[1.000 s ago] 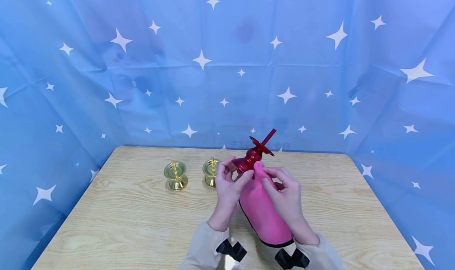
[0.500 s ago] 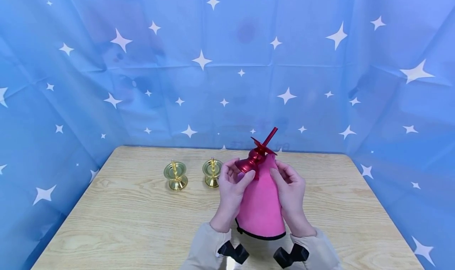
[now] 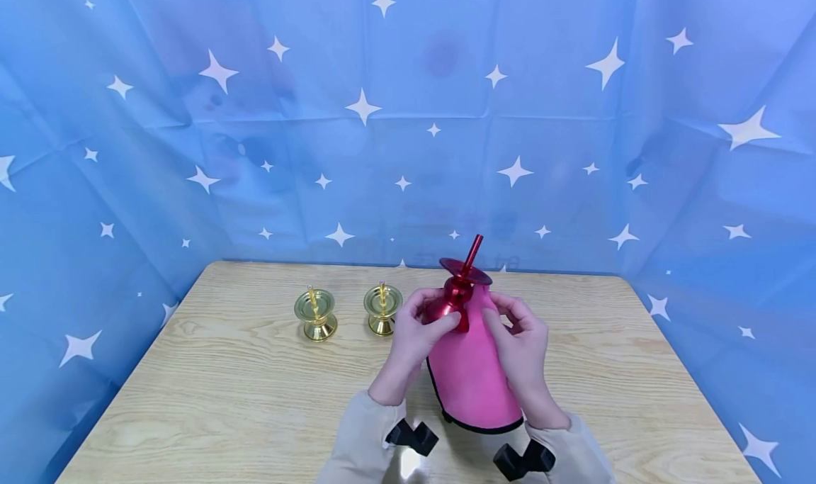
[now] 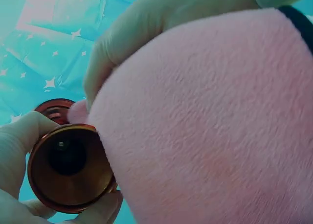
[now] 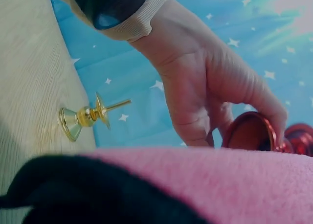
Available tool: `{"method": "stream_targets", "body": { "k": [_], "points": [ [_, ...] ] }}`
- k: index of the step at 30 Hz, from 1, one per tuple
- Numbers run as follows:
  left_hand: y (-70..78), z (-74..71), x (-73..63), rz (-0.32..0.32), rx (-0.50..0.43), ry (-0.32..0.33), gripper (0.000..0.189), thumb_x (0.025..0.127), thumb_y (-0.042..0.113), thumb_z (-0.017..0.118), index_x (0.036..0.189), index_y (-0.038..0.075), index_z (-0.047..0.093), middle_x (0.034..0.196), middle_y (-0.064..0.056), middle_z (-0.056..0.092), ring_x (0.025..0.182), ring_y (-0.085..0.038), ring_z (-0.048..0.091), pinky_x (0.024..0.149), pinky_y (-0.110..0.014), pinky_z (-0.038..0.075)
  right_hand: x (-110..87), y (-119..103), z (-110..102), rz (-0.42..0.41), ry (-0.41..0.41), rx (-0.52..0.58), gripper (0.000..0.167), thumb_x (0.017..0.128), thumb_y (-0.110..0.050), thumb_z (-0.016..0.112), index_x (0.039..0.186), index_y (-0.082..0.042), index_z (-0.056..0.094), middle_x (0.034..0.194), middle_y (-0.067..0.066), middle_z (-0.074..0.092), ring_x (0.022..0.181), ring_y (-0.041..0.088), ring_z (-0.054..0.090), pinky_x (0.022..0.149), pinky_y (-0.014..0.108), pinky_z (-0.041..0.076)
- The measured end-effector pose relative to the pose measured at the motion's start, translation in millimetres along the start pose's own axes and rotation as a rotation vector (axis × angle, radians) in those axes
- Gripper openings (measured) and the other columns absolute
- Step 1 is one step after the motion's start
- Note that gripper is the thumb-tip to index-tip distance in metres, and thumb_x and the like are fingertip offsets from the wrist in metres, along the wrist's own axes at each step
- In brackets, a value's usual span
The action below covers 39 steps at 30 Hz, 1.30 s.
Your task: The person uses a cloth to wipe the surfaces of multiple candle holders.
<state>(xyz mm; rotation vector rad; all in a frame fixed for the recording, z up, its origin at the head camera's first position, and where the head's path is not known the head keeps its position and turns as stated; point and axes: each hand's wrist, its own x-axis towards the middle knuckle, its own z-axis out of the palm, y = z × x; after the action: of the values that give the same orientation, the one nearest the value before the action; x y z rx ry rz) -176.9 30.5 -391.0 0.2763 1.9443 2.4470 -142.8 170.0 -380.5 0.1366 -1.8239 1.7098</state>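
Observation:
A shiny red candle holder with a round dish and a thin upright spike is tilted to the right in the head view. My left hand grips it by its flared base, whose hollow underside faces the left wrist camera. A fuzzy pink cloth with black edging hangs from my right hand, pinched between thumb and fingers. Its bunched upper end lies against the holder's stem, just under the dish. In the right wrist view, the cloth covers the lower part and hides the right hand's fingers.
Two gold candle holders with spikes, a left one and a right one, stand upright on the wooden table, left of my hands. A blue curtain with white stars hangs behind and at both sides.
The red holder first rises slightly, then dips and stands more upright. My right hand shifts its hold on the cloth, and the cloth's lower edge swings left and then back right.

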Motion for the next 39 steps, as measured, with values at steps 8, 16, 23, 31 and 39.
{"method": "stream_targets", "body": {
  "k": [8, 16, 23, 31, 39],
  "points": [
    [-2.0, -3.0, 2.0, 0.011, -0.024, -0.04, 0.031, 0.076, 0.001, 0.072, 0.105, -0.004, 0.065, 0.098, -0.005, 0.067, 0.091, -0.012, 0.06, 0.08, -0.027, 0.049, -0.2, 1.1, -2.0, -0.132, -0.054, -0.032, 0.018, 0.079, 0.02, 0.059, 0.097, 0.018, 0.062, 0.084, -0.002, 0.062, 0.082, 0.003, 0.057, 0.066, 0.013, 0.05],
    [-3.9, 1.1, 4.9, 0.06, 0.051, -0.01, 0.028, 0.072, 0.001, 0.076, 0.099, 0.0, 0.069, 0.106, -0.005, 0.062, 0.096, -0.012, 0.052, 0.078, -0.028, 0.047, 0.5, -4.4, -11.7, -0.098, -0.077, -0.025, 0.017, 0.083, 0.008, 0.063, 0.099, 0.012, 0.065, 0.086, -0.002, 0.065, 0.082, 0.007, 0.06, 0.067, 0.015, 0.051],
    [12.9, 13.9, 1.1, 0.198, 0.119, -0.013, 0.027, 0.071, -0.004, 0.074, 0.097, -0.005, 0.067, 0.101, -0.013, 0.062, 0.093, -0.015, 0.056, 0.08, -0.028, 0.048, -1.7, -10.5, -26.7, -0.069, -0.068, -0.051, 0.018, 0.085, 0.006, 0.062, 0.102, 0.011, 0.065, 0.088, -0.003, 0.065, 0.078, 0.006, 0.061, 0.061, 0.015, 0.049],
    [18.2, 26.2, 3.4, 0.237, 0.222, -0.018, 0.024, 0.072, -0.002, 0.075, 0.095, -0.004, 0.067, 0.095, -0.015, 0.064, 0.091, -0.024, 0.058, 0.078, -0.034, 0.049, -2.9, -17.7, -48.1, -0.012, 0.02, -0.008, 0.018, 0.082, 0.009, 0.063, 0.1, 0.01, 0.066, 0.081, 0.001, 0.064, 0.058, 0.007, 0.058, 0.047, 0.015, 0.044],
    [-5.6, 38.9, 13.9, 0.227, 0.253, -0.044, 0.026, 0.073, 0.002, 0.076, 0.098, 0.001, 0.069, 0.098, -0.012, 0.065, 0.096, -0.024, 0.058, 0.08, -0.037, 0.051, -3.8, -18.0, -66.5, -0.03, 0.047, -0.104, 0.019, 0.082, 0.008, 0.063, 0.101, 0.011, 0.066, 0.08, -0.002, 0.064, 0.059, 0.005, 0.056, 0.045, 0.014, 0.042]
  ]
}}
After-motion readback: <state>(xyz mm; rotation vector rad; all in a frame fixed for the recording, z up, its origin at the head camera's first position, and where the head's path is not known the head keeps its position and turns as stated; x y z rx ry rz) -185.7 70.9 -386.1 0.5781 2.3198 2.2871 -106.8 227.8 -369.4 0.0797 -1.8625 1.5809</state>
